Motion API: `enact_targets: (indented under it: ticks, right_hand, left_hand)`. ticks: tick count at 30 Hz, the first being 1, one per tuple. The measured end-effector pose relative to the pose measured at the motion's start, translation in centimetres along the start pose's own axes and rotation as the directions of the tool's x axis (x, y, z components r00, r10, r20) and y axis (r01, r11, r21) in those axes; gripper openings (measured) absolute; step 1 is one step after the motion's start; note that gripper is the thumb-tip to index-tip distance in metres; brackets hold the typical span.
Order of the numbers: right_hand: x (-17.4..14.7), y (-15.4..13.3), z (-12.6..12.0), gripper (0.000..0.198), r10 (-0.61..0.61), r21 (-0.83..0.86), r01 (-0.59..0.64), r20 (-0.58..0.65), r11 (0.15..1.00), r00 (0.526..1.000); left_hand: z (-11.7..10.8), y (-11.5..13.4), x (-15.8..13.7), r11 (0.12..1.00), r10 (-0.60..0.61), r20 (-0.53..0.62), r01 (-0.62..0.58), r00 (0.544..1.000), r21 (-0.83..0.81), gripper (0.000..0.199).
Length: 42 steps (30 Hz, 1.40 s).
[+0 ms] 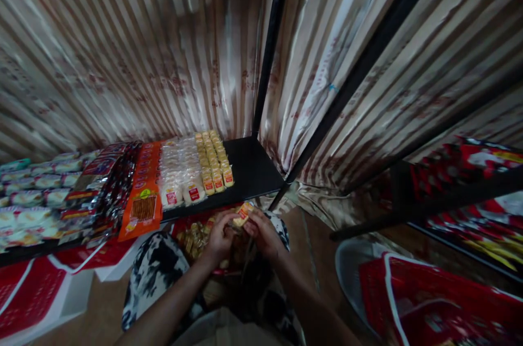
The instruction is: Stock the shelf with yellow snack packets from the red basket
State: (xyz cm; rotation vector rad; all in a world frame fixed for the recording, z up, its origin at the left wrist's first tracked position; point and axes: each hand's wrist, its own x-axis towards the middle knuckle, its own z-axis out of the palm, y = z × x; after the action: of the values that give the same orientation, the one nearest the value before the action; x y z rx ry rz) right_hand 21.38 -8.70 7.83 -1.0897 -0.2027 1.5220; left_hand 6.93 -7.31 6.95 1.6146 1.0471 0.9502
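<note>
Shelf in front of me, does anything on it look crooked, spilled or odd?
One thing: the front orange bag sits at a slant and seems to poke slightly past the shelf's front edge, while the yellow packs stand in neat rows. I see nothing plainly spilled or damaged.

I see snack packs in rows on the shelf, with the curtain behind them. One small pack is between my left hand and right hand, before the shelf. A bag is to the right.
</note>
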Motion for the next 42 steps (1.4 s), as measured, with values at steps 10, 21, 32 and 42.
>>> enact_targets:
  ticks: [10,21,32,42]
  right_hand:
    - [1.0,-1.2,0.4,0.050,-0.142,-0.145,0.151,0.071,0.978,0.987]
    - [4.7,-3.8,0.0,0.037,-0.313,-0.198,0.301,-0.028,0.933,0.949]
    - [19.3,-9.9,5.1,0.038,-0.489,-0.244,0.477,0.014,0.844,0.872]
    - [29.1,-10.8,10.4,0.014,-0.490,-0.309,0.496,0.103,0.812,0.866]
  left_hand:
    - [1.9,0.3,2.2,0.971,0.075,-0.136,-0.041,0.988,0.235,0.015]
    - [3.2,3.2,7.5,0.879,0.048,0.110,-0.095,0.993,0.468,0.035]
    - [2.3,6.4,21.1,0.504,0.125,0.252,-0.280,0.960,0.817,0.044]
    - [-1.0,3.5,29.9,0.401,0.064,0.252,-0.256,0.966,0.879,0.046]
